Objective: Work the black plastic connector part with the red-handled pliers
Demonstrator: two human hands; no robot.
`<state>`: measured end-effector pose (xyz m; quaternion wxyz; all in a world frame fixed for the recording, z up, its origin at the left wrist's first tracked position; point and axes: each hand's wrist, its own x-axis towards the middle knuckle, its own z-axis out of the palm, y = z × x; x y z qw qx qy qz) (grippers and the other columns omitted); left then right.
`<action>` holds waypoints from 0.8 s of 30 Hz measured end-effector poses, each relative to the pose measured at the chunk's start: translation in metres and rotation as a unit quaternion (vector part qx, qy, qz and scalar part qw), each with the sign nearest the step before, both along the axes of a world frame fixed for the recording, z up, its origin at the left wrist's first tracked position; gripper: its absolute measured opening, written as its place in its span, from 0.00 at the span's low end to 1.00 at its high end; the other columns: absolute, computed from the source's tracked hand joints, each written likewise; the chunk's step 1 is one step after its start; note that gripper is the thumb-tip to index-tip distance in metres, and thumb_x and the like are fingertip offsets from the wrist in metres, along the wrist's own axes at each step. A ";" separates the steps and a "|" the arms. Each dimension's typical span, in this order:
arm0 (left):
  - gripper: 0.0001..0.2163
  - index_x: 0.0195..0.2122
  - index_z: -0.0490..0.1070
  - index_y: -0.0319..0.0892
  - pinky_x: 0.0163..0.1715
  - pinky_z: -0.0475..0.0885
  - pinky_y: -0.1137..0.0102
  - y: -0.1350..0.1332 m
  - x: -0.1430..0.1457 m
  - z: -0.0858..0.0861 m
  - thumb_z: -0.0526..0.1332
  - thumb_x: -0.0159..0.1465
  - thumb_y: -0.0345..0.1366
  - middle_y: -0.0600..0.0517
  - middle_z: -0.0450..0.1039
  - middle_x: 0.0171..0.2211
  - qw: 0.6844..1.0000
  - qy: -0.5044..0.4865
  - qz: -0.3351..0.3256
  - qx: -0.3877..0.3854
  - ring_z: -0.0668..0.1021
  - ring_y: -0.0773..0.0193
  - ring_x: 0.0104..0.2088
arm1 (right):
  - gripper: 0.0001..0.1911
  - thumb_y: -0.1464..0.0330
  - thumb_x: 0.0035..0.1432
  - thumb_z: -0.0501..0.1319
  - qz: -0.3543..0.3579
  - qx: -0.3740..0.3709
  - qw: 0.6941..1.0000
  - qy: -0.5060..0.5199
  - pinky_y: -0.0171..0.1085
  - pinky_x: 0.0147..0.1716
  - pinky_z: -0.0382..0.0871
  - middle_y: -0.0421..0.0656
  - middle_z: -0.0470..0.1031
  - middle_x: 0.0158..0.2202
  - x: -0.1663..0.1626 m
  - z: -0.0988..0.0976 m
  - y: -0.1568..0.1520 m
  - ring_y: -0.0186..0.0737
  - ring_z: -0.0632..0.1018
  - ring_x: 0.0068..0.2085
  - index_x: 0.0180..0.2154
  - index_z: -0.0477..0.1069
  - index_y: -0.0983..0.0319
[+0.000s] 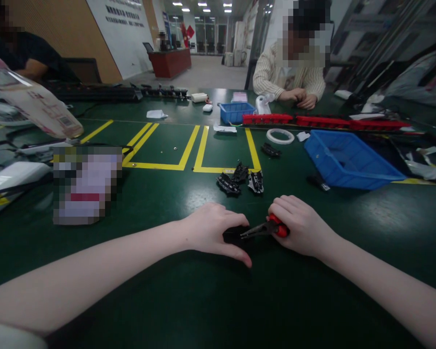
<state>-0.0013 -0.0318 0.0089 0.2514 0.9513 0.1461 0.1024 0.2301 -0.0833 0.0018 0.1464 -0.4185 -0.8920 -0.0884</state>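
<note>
Part (231, 235) in my left hand (209, 228), low over the near side of the desk (203, 310), midway between my wrists. Left fingers gripping it; the thumb (240, 253) stands out below, and most of the hold is hidden from me. Right fingers, on my right hand (300, 225), are closed round the red grips of the pliers (257, 230), whose slim nose points left and meets the part, or nearly; can't tell whether it bites.

Handling, my judgement: part light, stiff, probably plastic, so any thin edges might crack under a hard pinch. Best held by its body, between thumb and forefinger, clear of the nose. Pliers heavier for their size, hard metal ahead; grips likely sure in the palm, hold well back.

Looks: part black, small, its detail lost against dark green. Pliers have a dark, tapering nose. Just beyond my hands, three black pieces (228, 184) lie grouped, jagged in outline, with pale glints.
</note>
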 end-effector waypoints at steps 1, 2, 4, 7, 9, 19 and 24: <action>0.22 0.38 0.71 0.38 0.23 0.61 0.75 0.000 0.000 0.000 0.66 0.54 0.53 0.55 0.71 0.25 1.000 0.002 -0.001 -0.001 0.71 0.69 0.23 | 0.02 0.74 0.48 0.57 -0.001 -0.001 1.000 -0.001 0.36 0.29 0.60 0.45 0.69 0.27 0.000 0.000 0.000 0.39 0.66 0.29 0.28 0.64 0.63; 0.22 0.38 0.71 0.38 0.23 0.61 0.75 -0.001 0.000 0.000 0.65 0.54 0.53 0.54 0.72 0.25 1.000 0.005 0.000 -0.003 0.72 0.68 0.24 | 0.02 0.74 0.48 0.57 -0.002 -0.002 1.000 -0.002 0.36 0.29 0.59 0.44 0.69 0.27 0.000 0.000 0.000 0.38 0.66 0.29 0.28 0.64 0.63; 0.21 0.38 0.71 0.39 0.23 0.61 0.75 -0.002 0.000 0.001 0.64 0.56 0.53 0.54 0.72 0.26 1.000 0.011 0.008 -0.006 0.72 0.68 0.24 | 0.02 0.74 0.48 0.57 -0.004 -0.003 1.000 -0.004 0.36 0.29 0.59 0.44 0.68 0.27 0.000 0.000 0.000 0.38 0.66 0.29 0.28 0.64 0.63; 0.20 0.38 0.71 0.38 0.22 0.60 0.75 -0.003 0.001 0.002 0.64 0.57 0.52 0.54 0.71 0.25 1.000 0.011 0.016 -0.025 0.72 0.68 0.24 | 0.02 0.74 0.48 0.56 -0.002 -0.005 1.000 -0.001 0.37 0.29 0.59 0.44 0.68 0.27 0.000 0.000 0.000 0.39 0.65 0.29 0.28 0.64 0.63; 0.19 0.38 0.72 0.38 0.22 0.60 0.76 -0.003 0.000 0.002 0.64 0.57 0.51 0.54 0.71 0.25 0.999 0.007 0.012 -0.038 0.72 0.69 0.24 | 0.02 0.73 0.48 0.56 -0.002 -0.008 1.000 -0.001 0.37 0.30 0.58 0.44 0.68 0.27 0.000 0.000 0.000 0.38 0.65 0.30 0.28 0.64 0.63; 0.19 0.39 0.72 0.39 0.23 0.61 0.76 -0.001 -0.001 0.001 0.65 0.56 0.50 0.55 0.71 0.26 0.998 -0.008 -0.041 -0.036 0.71 0.69 0.23 | 0.03 0.74 0.48 0.57 0.005 -0.044 0.999 -0.007 0.36 0.30 0.59 0.42 0.67 0.27 -0.001 0.002 0.001 0.38 0.65 0.29 0.28 0.63 0.62; 0.20 0.41 0.71 0.39 0.24 0.62 0.75 -0.002 0.001 0.004 0.63 0.58 0.52 0.54 0.72 0.27 1.000 0.020 0.002 -0.001 0.73 0.67 0.25 | 0.04 0.73 0.48 0.58 -0.043 -0.081 0.996 -0.014 0.37 0.31 0.61 0.43 0.69 0.29 -0.003 0.005 -0.003 0.38 0.67 0.30 0.28 0.63 0.62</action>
